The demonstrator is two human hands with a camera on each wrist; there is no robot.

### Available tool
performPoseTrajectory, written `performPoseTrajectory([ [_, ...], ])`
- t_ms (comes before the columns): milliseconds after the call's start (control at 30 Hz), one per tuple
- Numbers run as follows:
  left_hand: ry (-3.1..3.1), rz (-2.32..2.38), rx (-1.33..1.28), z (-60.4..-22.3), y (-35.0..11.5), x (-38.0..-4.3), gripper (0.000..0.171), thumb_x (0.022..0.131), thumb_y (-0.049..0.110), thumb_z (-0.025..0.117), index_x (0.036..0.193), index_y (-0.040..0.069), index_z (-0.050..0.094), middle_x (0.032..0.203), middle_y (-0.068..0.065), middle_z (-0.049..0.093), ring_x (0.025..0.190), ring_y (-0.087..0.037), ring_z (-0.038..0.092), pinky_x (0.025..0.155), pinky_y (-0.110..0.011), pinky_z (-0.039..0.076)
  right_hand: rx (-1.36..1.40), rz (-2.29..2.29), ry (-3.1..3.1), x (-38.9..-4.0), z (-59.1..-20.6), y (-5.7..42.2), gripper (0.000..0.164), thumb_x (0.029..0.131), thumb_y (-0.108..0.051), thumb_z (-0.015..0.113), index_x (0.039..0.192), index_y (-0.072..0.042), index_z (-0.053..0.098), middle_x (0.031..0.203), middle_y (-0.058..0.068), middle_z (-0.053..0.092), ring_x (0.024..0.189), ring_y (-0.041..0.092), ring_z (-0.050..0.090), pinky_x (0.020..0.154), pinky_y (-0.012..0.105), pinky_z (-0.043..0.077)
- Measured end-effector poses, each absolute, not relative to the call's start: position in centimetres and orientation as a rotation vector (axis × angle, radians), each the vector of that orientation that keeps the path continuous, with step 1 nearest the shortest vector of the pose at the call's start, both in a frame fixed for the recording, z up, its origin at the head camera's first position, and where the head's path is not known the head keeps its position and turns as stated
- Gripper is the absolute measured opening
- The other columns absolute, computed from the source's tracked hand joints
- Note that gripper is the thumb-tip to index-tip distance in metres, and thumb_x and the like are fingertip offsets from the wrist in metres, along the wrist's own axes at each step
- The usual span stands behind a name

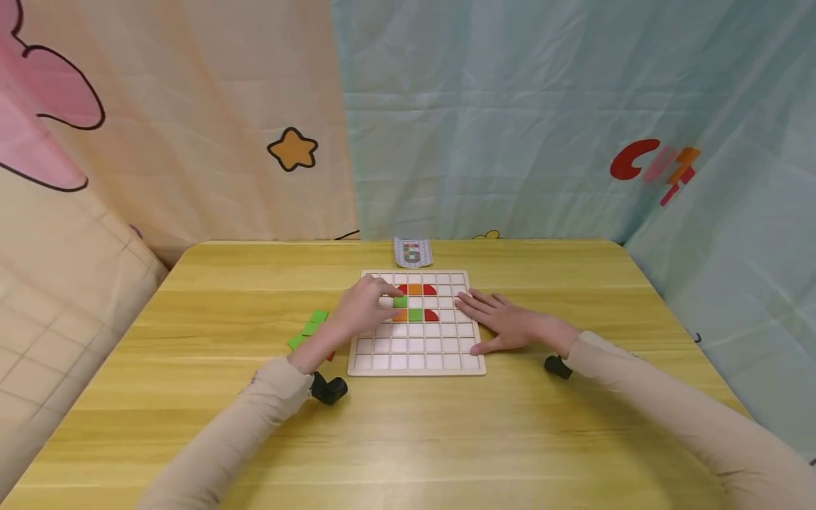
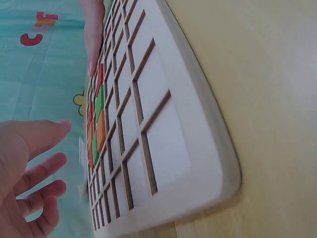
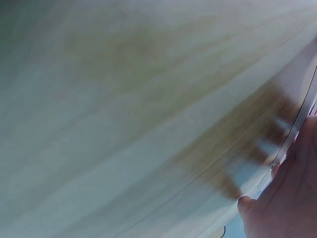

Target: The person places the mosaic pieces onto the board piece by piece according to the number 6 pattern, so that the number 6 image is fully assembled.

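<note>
A pale wooden grid board (image 1: 408, 372) lies on the table with coloured tiles in several cells. Its upper row has an orange square (image 1: 416, 290) between red rounded pieces, one of them a red quarter-circle (image 1: 430, 290). Below are a green square (image 1: 400, 302), an orange square (image 1: 400, 316), another green square (image 1: 416, 315) and a second red quarter-circle (image 1: 431, 316). My left hand (image 1: 363, 306) hovers over the board's left side, fingertips near the upper green square; the left wrist view shows its loose fingers (image 2: 42, 171) holding nothing. With fingers spread, my right hand (image 1: 510, 322) rests on the board's right edge.
Loose green tiles (image 1: 314, 326) lie left of the board, partly behind my left forearm, with a red piece (image 1: 329, 356) beside them. A small patterned card (image 1: 412, 252) stands behind the board. Printed curtains (image 1: 478, 142) hang beyond the table's far edge.
</note>
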State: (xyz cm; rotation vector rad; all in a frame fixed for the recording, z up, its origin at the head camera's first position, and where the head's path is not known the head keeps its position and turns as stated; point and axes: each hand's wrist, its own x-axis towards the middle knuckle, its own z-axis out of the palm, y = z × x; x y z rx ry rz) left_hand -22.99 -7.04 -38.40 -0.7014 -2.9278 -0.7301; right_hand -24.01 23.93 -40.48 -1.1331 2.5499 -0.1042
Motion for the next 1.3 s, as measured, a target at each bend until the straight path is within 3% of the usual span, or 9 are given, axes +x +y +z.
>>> performPoseTrajectory([
  [333, -2.941, -0.721, -0.57, -38.2, -10.9, -22.4, 0.029, 0.085, 0.024, 0.073, 0.111, 0.012, 0.073, 0.112, -0.008, 0.069, 0.107, -0.027, 0.056, 0.083, -0.044, 0.05, -1.135, -0.107, 2.553, -24.2, -40.7, 24.0, 0.096, 0.089, -0.065, 0.049, 0.156, -0.014, 0.002, 0.163, 0.008, -0.002, 0.15, 0.034, -0.003, 0.116, 0.06, 0.007],
  [567, -2.912, -0.707, -0.55, -38.5, -13.8, -21.9, 0.03, 0.083, 0.022, 0.075, 0.11, 0.01, 0.073, 0.106, -0.008, 0.07, 0.099, -0.027, 0.057, 0.072, -0.039, 0.05, -1.116, -0.116, 2.542, -24.3, -40.4, 24.0, 0.096, 0.088, -0.066, 0.048, 0.156, -0.015, 0.001, 0.163, 0.007, -0.002, 0.15, 0.033, -0.004, 0.116, 0.06, 0.006],
  [900, -2.954, -0.718, -0.492, -39.2, -17.5, -21.4, 0.032, 0.083, 0.021, 0.074, 0.112, 0.007, 0.071, 0.108, -0.013, 0.071, 0.096, -0.03, 0.061, 0.077, -0.045, 0.051, -1.109, -0.1, 2.541, -24.2, -40.6, 24.1, 0.097, 0.089, -0.066, 0.047, 0.156, -0.016, 0.0, 0.163, 0.007, -0.003, 0.15, 0.032, -0.005, 0.116, 0.06, 0.006],
  [1300, -3.021, -0.767, -0.395, -40.0, -18.7, -21.3, 0.033, 0.085, 0.022, 0.072, 0.114, 0.007, 0.07, 0.107, -0.013, 0.07, 0.088, -0.023, 0.062, 0.069, -0.034, 0.047, -1.126, -0.12, 2.544, -24.2, -40.4, 24.0, 0.096, 0.089, -0.065, 0.049, 0.156, -0.014, 0.003, 0.163, 0.009, 0.0, 0.149, 0.035, -0.002, 0.115, 0.062, 0.008],
])
